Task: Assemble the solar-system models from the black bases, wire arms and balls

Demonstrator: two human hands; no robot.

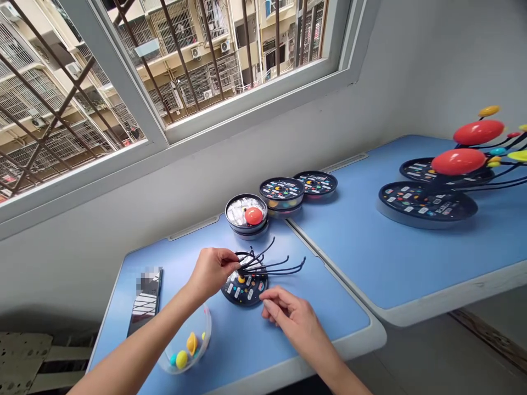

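the left hand (214, 267) pinches the black rods (249, 270) above the round base (251, 295) on the blue table (296, 340); whether the curled right hand (290, 312), just beside that base, grips anything, i cannot tell. an uneven pull could tip the base or tangle the rods. counted: one base under the hands, one bowl (197, 321), at least four balls (181, 359) inside, two red-balled models (459, 162), one phone (145, 302)
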